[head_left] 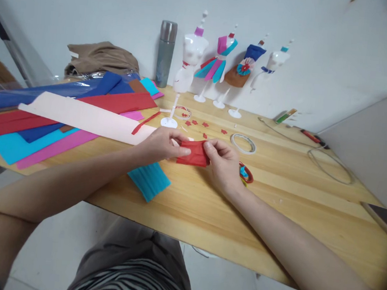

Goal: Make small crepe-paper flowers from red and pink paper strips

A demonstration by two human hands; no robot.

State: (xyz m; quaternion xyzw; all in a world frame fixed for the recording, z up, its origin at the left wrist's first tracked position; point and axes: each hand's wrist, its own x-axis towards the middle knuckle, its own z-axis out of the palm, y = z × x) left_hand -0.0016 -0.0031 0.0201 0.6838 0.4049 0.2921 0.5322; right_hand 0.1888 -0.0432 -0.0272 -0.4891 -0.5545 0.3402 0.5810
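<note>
A small rectangle of red crepe paper (193, 153) is stretched between my hands above the table. My left hand (166, 143) pinches its left end between thumb and fingers. At the other end, my right hand (222, 162) grips the upper right corner with thumb and forefinger. Below and to the left lies a teal pleated paper piece (149, 182) near the table's front edge. Scissors with red handles (246, 174) are partly hidden behind my right hand. A pale pink paper strip (89, 119) runs leftward from beneath my left hand.
Several white mannequins stand along the wall, one undressed torso (191, 58) closest. Behind my hands are red paper flowers (205, 124) and a tape roll (243, 143). Coloured paper sheets (43, 142) pile at left. A grey flask (165, 55), cable (330, 177) and phone (386, 220) also rest here.
</note>
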